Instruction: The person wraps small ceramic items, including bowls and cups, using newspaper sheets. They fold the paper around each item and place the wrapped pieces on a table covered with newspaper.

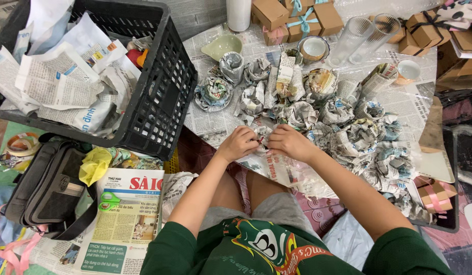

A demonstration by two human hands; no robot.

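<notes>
My left hand (238,143) and my right hand (289,142) meet at the near edge of a low table (419,102), both closed on one small bundle wrapped in newspaper (261,133). The bundle is mostly hidden between my fingers. Just beyond my hands lie several more newspaper-wrapped bundles (302,114), spreading across the table to the right.
A black plastic crate (162,97) with crumpled newspaper stands at the left. Beyond the bundles are a green bowl (221,47), two clear glasses (363,38), a tape roll (314,48) and brown gift boxes (297,18). On the floor lie a grey bag (47,188), green scissors (109,201) and a newspaper (124,224).
</notes>
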